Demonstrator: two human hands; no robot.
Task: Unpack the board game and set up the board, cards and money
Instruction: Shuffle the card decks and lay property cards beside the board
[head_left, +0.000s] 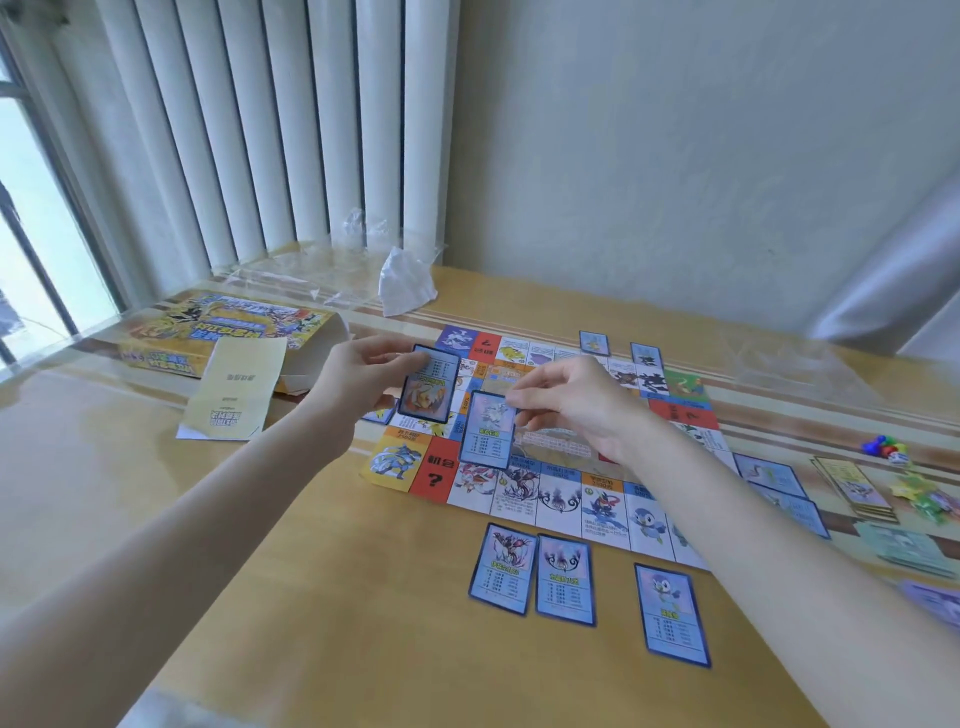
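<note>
Over the colourful paper game board (558, 501) spread flat on the tan wooden table (322, 597), my left hand (358, 382) grips a small stack of blue-bordered cards (428, 384); my right hand (576, 405) pinches one blue-bordered card (488, 428) by its top edge; three more blue cards (563, 579) lie just below the board.

Both bare forearms reach from the near edge toward the far middle. The left hand (358, 379) is raised, its fingers and thumb pinching a card (428, 383). The right hand (576, 405), palm down, pinches another card (488, 436) at its top edge.
</note>
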